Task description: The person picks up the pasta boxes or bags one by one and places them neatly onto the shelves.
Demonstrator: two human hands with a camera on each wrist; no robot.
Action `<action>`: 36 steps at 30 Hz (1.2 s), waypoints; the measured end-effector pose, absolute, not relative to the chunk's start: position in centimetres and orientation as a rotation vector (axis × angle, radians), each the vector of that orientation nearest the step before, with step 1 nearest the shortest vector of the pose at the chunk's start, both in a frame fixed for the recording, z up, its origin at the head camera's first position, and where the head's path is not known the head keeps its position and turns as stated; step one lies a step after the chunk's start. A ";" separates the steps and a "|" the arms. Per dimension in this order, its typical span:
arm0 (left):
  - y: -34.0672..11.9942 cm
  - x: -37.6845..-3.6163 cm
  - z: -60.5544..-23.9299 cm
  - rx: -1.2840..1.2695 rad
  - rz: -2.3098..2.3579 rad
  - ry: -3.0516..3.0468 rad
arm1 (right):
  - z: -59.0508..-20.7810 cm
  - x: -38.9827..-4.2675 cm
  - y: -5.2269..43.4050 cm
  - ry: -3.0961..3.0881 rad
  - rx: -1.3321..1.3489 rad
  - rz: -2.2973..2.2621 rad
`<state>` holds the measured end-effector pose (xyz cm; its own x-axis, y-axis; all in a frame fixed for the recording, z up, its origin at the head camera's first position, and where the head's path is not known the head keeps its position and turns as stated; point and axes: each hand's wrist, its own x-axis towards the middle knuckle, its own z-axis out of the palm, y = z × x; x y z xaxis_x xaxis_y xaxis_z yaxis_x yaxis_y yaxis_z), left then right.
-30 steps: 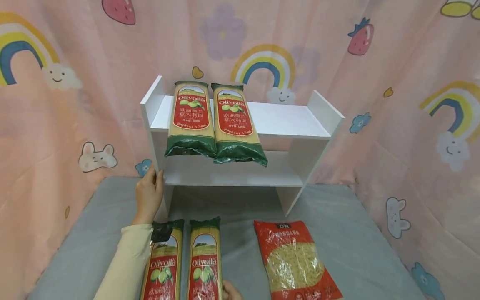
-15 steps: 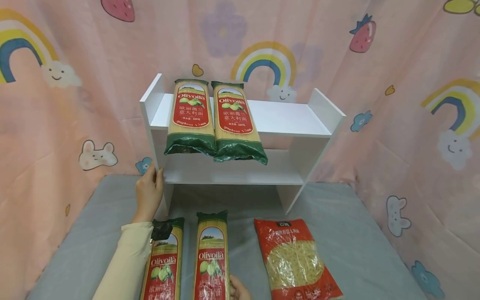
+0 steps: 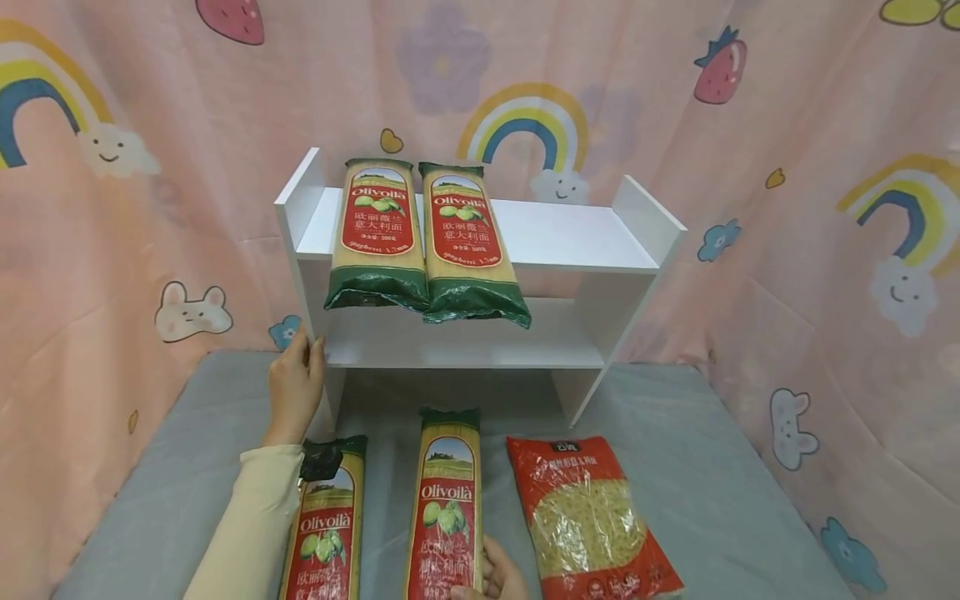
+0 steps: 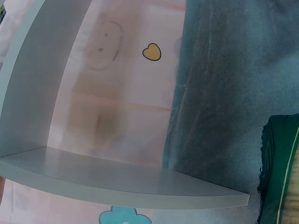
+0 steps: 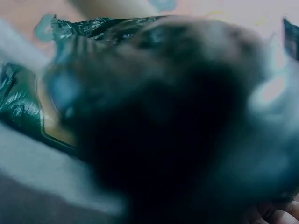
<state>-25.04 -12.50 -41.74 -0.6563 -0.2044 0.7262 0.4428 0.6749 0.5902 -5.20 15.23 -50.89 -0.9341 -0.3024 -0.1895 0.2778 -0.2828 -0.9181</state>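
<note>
Over grey cloth (image 3: 697,475), the right grip (image 3: 501,573) holds a spaghetti packet (image 3: 446,500), the left grip (image 3: 294,383) a white shelf (image 3: 480,343).

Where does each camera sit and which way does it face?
Head: worn on the head, facing forward and down at the white shelf; the left hand, left sleeve and part of the right hand show.
Left wrist: on that wrist, facing the white shelf, pink curtain and gray-blue cloth; no hand clearly shows.
Right wrist: on that wrist, close to a green-ended packet; mostly too dark to read, but fingers show at bottom right.
Shared: head and left wrist both show the white shelf.
</note>
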 end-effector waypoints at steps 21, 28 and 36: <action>-12.4 -24.8 -41.7 -0.204 -0.988 -2.040 | -46.2 -4.4 20.7 1.608 0.021 -2.282; -11.9 -24.5 -42.0 -0.218 -0.980 -2.037 | -43.0 -3.4 23.3 1.613 -0.002 -2.298; -12.0 -24.5 -41.7 -0.178 -0.968 -2.049 | -39.8 -2.8 25.5 1.802 -0.077 -2.320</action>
